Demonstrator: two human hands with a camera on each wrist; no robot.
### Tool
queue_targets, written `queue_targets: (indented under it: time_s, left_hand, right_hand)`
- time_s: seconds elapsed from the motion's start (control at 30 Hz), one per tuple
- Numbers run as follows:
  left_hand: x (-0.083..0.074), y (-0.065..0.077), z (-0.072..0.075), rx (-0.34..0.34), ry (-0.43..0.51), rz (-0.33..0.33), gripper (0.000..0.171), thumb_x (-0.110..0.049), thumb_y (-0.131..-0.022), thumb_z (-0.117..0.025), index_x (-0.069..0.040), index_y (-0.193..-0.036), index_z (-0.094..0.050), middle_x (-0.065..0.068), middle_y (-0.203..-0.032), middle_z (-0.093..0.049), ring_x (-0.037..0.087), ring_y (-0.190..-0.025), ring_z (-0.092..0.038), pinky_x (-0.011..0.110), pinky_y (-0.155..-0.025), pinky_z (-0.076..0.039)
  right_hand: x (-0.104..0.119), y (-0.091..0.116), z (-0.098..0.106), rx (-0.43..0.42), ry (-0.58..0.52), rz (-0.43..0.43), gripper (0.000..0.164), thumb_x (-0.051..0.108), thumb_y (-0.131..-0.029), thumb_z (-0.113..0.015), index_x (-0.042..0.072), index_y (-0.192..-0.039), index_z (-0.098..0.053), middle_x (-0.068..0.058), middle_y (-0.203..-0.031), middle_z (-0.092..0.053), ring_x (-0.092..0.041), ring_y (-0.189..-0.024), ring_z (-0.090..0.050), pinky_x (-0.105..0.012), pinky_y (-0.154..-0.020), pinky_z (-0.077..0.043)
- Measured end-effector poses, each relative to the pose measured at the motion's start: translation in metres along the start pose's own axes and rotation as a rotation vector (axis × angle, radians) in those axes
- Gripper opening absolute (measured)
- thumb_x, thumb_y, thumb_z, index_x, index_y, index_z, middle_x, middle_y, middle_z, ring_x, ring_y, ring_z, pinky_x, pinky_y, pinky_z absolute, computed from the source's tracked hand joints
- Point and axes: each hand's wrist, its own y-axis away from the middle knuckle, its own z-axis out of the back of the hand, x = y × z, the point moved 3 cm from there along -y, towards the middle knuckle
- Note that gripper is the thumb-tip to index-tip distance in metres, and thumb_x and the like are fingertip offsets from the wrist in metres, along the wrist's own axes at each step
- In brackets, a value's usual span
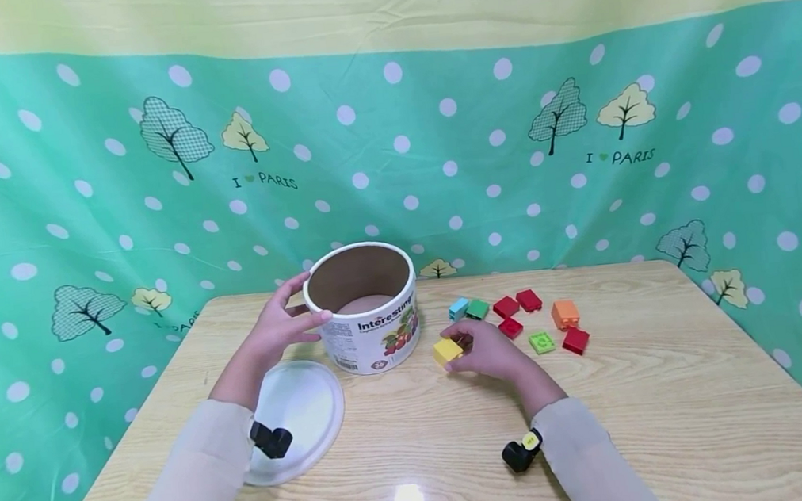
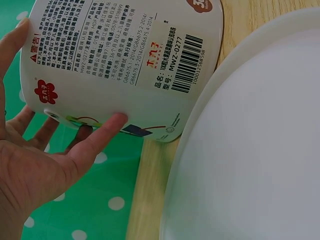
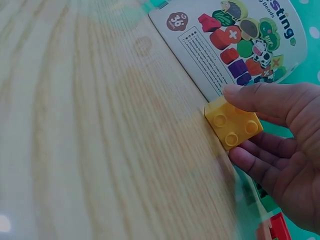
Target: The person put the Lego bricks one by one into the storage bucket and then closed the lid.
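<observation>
A white round tub (image 1: pixel 343 347) with printed fruit pictures and lettering stands upright and uncovered. Against its left side my left hand (image 1: pixel 281 321) rests with fingers spread and mostly straight; the left wrist view shows this hand (image 2: pixel 45 170) beside the tub's printed wall (image 2: pixel 120 90). To the tub's right, my right hand (image 1: pixel 484 347) pinches a yellow toy brick (image 1: pixel 447 351) between thumb and fingers. Seen by the right wrist camera, the brick's studs face the camera on the yellow brick (image 3: pixel 235 125), held by the right hand (image 3: pixel 290 135).
A white round lid (image 1: pixel 294 419) lies left of the tub, partly under the left forearm. Loose bricks lie right of the tub: blue (image 1: pixel 458 308), green (image 1: pixel 477 309), light green (image 1: pixel 541 342), orange (image 1: pixel 565 314) and several red ones (image 1: pixel 576 340). A polka-dot curtain (image 1: pixel 400 163) hangs behind the table.
</observation>
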Motion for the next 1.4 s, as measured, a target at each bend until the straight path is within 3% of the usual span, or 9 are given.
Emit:
queue_targets:
  time_s: [0.3, 0.9, 1.13, 1.4]
  left_hand:
    - [-0.002, 0.001, 0.001, 0.011, 0.01, -0.009, 0.095, -0.019, -0.083, -0.08, -0.019, -0.156, -0.02, 0.013, -0.158, -0.017, 0.048, -0.136, -0.033, 0.055, -0.083, -0.055]
    - [-0.002, 0.0, 0.001, 0.007, 0.026, -0.003, 0.095, -0.019, -0.082, -0.08, -0.02, -0.156, -0.02, 0.011, -0.159, -0.017, 0.047, -0.137, -0.031, 0.061, -0.088, -0.05]
    - [0.0, -0.001, 0.001, 0.008, 0.038, -0.009, 0.095, -0.019, -0.082, -0.081, -0.019, -0.156, -0.022, 0.012, -0.159, -0.017, 0.048, -0.136, -0.032, 0.06, -0.085, -0.052]
    - [0.001, -0.001, 0.001, 0.009, 0.027, -0.009, 0.095, -0.02, -0.082, -0.081, -0.02, -0.156, -0.021, 0.013, -0.159, -0.015, 0.048, -0.137, -0.03, 0.06, -0.086, -0.052]
  right_hand:
    - [0.001, -0.001, -0.002, -0.005, 0.016, -0.001, 0.048, 0.012, -0.074, -0.086, 0.014, -0.119, -0.069, 0.002, -0.099, -0.064, -0.017, -0.089, -0.058, -0.031, -0.08, -0.055]
    - [0.019, 0.002, 0.007, -0.051, -0.102, -0.023, 0.051, 0.007, -0.074, -0.085, 0.014, -0.121, -0.068, -0.001, -0.103, -0.063, -0.02, -0.093, -0.059, -0.032, -0.079, -0.056]
    - [0.032, 0.003, 0.016, -0.057, -0.143, 0.044, 0.052, 0.006, -0.073, -0.085, 0.01, -0.121, -0.068, -0.004, -0.105, -0.063, -0.023, -0.093, -0.06, -0.031, -0.077, -0.058]
    - [0.045, 0.008, 0.02, -0.092, -0.113, 0.059, 0.052, 0.01, -0.073, -0.087, 0.014, -0.121, -0.068, -0.003, -0.107, -0.062, -0.021, -0.091, -0.061, -0.032, -0.08, -0.058]
